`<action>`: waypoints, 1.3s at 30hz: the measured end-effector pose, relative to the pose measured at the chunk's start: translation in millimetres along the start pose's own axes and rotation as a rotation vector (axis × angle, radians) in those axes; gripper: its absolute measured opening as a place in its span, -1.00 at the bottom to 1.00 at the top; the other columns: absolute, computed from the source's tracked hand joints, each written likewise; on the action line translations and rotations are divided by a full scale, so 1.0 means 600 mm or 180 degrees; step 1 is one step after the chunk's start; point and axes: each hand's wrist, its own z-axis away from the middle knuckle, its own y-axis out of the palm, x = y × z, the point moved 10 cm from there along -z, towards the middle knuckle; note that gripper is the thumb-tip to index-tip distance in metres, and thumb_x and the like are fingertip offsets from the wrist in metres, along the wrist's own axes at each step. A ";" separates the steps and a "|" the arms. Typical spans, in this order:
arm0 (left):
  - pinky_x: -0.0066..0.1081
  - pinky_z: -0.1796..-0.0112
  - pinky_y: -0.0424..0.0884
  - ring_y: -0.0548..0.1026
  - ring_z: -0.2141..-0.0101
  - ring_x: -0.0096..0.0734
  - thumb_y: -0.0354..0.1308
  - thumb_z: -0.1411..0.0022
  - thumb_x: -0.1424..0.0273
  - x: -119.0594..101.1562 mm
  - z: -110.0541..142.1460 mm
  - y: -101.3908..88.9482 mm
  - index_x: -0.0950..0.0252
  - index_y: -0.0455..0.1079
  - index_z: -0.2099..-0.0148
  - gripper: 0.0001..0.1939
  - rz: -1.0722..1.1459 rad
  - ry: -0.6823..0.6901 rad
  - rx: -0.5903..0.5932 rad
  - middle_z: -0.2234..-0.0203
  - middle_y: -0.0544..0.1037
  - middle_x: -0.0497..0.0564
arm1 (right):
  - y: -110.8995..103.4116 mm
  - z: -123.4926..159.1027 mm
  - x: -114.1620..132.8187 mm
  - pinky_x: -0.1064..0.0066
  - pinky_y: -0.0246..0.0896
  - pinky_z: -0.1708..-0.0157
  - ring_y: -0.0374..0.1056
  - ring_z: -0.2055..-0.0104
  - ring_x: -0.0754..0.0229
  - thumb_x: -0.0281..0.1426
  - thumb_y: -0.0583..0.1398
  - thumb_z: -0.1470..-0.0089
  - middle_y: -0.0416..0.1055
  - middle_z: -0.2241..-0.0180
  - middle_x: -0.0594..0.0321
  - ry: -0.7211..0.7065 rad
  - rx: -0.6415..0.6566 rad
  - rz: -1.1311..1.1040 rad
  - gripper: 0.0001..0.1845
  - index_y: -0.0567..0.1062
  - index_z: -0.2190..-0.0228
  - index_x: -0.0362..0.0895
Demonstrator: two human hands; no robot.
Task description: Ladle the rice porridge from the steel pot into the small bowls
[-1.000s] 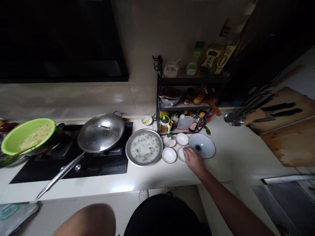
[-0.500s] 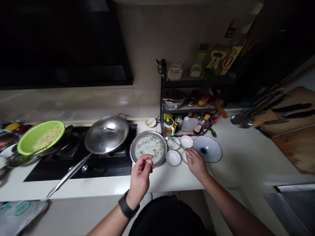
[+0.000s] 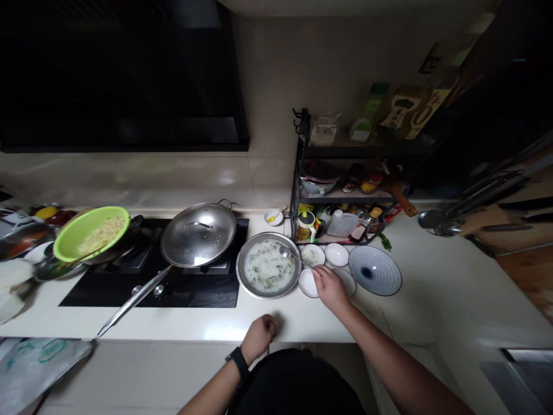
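Spoon (image 3: 285, 252) moved over steel bowl (image 3: 241, 267), right hand (image 3: 332, 288) pinching it, left hand (image 3: 259, 334) lowered near counter (image 3: 207, 324) edge, loosely clenched.

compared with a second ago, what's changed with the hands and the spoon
The spoon, held in the right hand, has moved left from over the upper-left small bowl to over the metal basin. The left hand, out of view at first, came up before the basin and has dropped toward the counter's front edge. The lidded pan and patterned bowl stayed put.
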 end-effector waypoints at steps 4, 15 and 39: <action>-0.33 0.18 0.41 0.55 0.29 -0.25 -0.05 -0.34 0.39 -0.020 -0.008 -0.093 0.28 0.43 0.18 -0.77 -0.0116 0.0228 -0.1183 0.33 0.58 0.09 | 0.022 -0.001 -0.014 0.27 0.39 0.13 0.50 0.17 0.05 -0.30 -0.04 -0.36 0.58 0.26 0.06 0.0060 0.0035 -0.0009 -0.61 0.54 0.28 -0.10; -0.32 0.17 0.40 0.50 0.27 -0.24 0.04 -0.27 0.48 -0.040 -0.037 -0.158 0.32 0.40 0.19 -0.88 -0.0494 0.0450 -0.1909 0.29 0.53 0.13 | 0.099 0.037 -0.134 0.30 0.44 0.40 0.55 0.43 0.05 -0.01 0.09 -0.17 0.60 0.47 0.07 0.2094 0.0033 -0.1461 -0.53 0.52 0.49 -0.10; -0.37 0.16 0.38 0.54 0.21 -0.21 0.03 -0.09 0.74 0.014 -0.071 -0.190 0.35 0.42 0.32 -0.75 -0.0533 0.0158 -0.1925 0.34 0.56 0.14 | 0.084 0.036 -0.151 0.32 0.45 0.45 0.53 0.50 0.08 -0.02 0.11 -0.14 0.60 0.51 0.06 0.2272 -0.0035 -0.1479 -0.55 0.50 0.54 -0.09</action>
